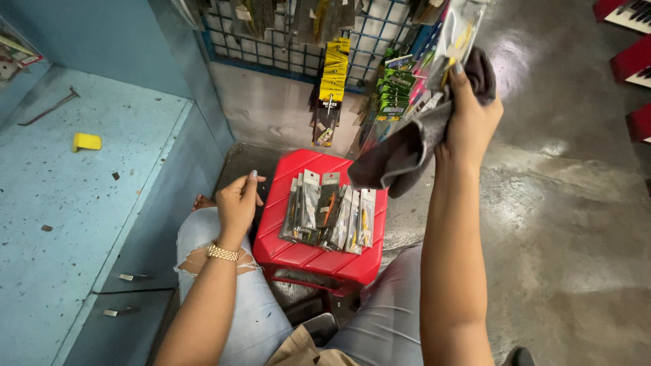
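Grey polished concrete floor (563, 224), worn and glossy with bright light patches, fills the right side; red shelf units (627, 61) poke in at the top right corner. A blue counter (61, 224) with chipped paint runs along the left, carrying a yellow block (87, 141) and a thin metal rod (49, 107), with metal drawer handles (129, 276) on its grey front. Blue wire grid rack (298, 41) on the far grey wall (271, 112) holds hanging packets, yellow and green ones among them; a red plastic stool (319, 254) stands below.
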